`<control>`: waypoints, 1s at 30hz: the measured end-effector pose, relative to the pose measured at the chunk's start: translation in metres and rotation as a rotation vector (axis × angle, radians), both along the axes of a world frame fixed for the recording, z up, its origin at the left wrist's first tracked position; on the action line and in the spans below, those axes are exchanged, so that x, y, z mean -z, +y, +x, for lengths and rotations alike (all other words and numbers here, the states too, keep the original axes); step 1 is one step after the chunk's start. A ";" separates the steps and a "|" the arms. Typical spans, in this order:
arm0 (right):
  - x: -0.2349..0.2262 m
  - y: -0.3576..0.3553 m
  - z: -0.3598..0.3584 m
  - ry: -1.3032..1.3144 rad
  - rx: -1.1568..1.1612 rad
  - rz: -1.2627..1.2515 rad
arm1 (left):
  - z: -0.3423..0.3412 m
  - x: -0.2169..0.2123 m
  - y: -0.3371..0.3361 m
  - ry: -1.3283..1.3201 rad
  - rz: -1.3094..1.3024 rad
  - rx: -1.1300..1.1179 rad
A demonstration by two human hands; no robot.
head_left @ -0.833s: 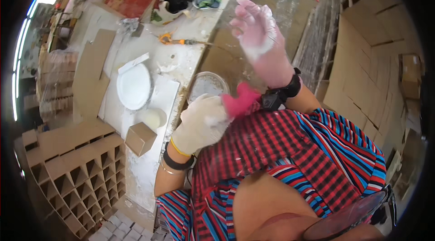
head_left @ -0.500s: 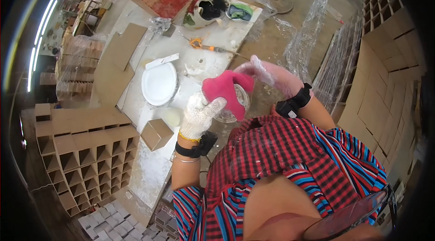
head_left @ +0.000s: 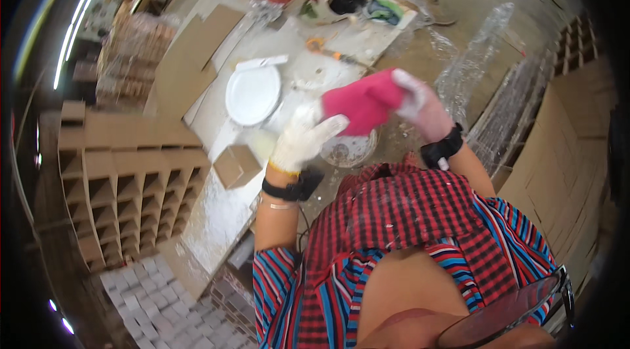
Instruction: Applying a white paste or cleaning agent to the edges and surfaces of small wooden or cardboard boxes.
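Though left hand (head_left: 307,136) and right hand (head_left: 421,105) grip limp pink cloth (head_left: 359,103), either might slip. The round whitish bucket (head_left: 374,148) below could soil it.

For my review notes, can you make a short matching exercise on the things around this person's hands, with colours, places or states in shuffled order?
Column one:
1. Left hand
2. Cloth item
3. Round disc
4. Small box

Column two:
A. Brown cardboard, standing on the worktable
B. White, lying down with a pale strip at its far edge
C. Covered by a white glove with a yellow cuff edge
D. Pink, gripped on one side and meeting the right hand on the other

Right pairs: 1-C, 2-D, 3-B, 4-A
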State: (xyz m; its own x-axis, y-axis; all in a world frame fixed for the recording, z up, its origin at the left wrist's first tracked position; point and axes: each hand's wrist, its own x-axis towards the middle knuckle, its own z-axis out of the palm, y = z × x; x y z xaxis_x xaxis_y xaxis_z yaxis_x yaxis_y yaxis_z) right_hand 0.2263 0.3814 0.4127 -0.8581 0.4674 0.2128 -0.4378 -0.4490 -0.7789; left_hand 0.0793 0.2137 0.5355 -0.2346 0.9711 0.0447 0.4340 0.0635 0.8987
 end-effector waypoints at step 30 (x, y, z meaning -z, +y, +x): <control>-0.090 -0.032 0.013 0.105 -0.571 1.011 | 0.045 0.006 0.006 -1.058 1.228 -0.462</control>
State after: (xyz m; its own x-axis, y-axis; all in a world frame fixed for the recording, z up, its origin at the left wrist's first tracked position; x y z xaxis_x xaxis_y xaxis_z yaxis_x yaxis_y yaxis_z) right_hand 0.2390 0.3491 0.5023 -0.8447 -0.4048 0.3501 -0.4562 0.2026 -0.8665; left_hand 0.1241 0.2196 0.5295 -0.8892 0.3299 0.3169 -0.2028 -0.9053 0.3731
